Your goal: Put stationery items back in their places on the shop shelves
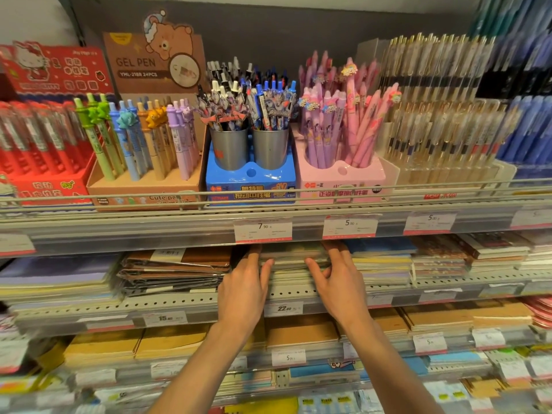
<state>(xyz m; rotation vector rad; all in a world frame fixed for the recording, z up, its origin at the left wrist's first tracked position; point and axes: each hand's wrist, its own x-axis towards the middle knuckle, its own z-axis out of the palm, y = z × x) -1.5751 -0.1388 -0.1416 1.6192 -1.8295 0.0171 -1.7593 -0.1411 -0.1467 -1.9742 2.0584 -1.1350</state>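
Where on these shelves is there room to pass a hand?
Only the gap above the notebook stack, under the price-label rail, where the left hand and right hand reach in. The pen shelf above is crowded.

Two hands [245,282], two grey pen cups [230,147], five pen display boxes [143,186].

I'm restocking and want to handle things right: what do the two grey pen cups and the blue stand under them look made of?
The pen cups look like brushed metal: dull grey, soft sheen, thin rims, though grey plastic is possible. The blue stand looks like glossy moulded plastic: rounded hollows and bright glints.
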